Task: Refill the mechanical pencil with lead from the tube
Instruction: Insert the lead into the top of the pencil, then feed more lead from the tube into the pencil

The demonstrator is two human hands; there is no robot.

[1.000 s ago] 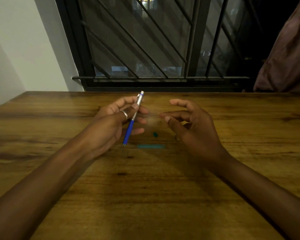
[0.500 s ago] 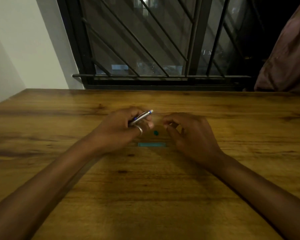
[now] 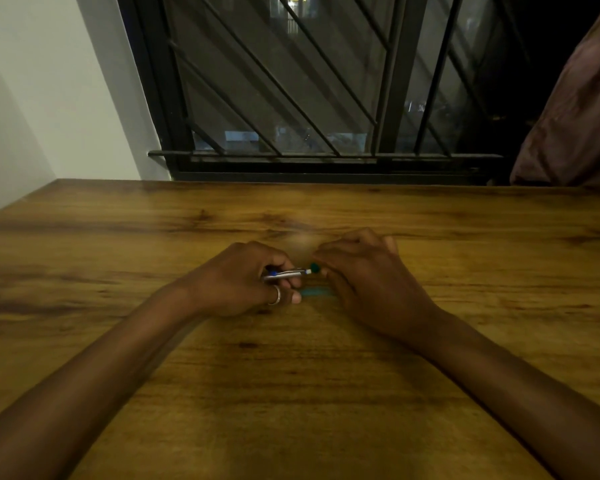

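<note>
Hands meet low over the wooden table (image 3: 291, 393) in the single head view, both resting close to the surface, which probably steadies them for fine work. The left hand (image 3: 243, 282) is curled closed around the mechanical pencil (image 3: 286, 273), holding it nearly level with its silver upper end pointing right toward the other hand; only that end shows, the rest being buried in the fist. A ring (image 3: 275, 295) sits on one finger of this hand. Holding the pencil flat and low likely keeps its open end within easy reach of the other hand.

The right hand (image 3: 364, 282) has its fingertips drawn together at a small dark green cap (image 3: 314, 268), which sits right at the pencil's end. Whether the fingers actually pinch the cap or only touch it cannot be told, since the knuckles hide the contact. It also cannot be told whether the cap belongs to the pencil or to the tube.

The teal lead tube (image 3: 315, 292) lies flat on the table just below the two hands, between them, partly covered by the right hand and held by neither. Lying there, it stays within reach for the moment lead is needed.

Beyond the table stands a barred window (image 3: 291, 98).
</note>
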